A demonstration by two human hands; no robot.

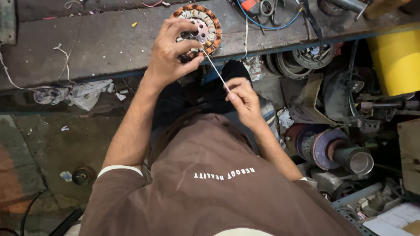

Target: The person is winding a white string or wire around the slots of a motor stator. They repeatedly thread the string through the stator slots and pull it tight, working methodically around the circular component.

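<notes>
Head view: motor winding ring [205, 26], round, copper coils about a perforated metal hub, at the near edge of the counter [105, 43]. Left hand [173, 52] curled over the ring's near side, fingers gripping it. White cord [216, 72], taut, running from the ring down to the right hand [245, 100], pinched shut on it below the counter edge. Blue wire [267, 24] and scissors [267, 8] toward the far right of the counter. Crumpled paper [83, 94] under the near edge. Yellow bucket [396, 59] and grey motor parts [337, 150] on the floor, right.
</notes>
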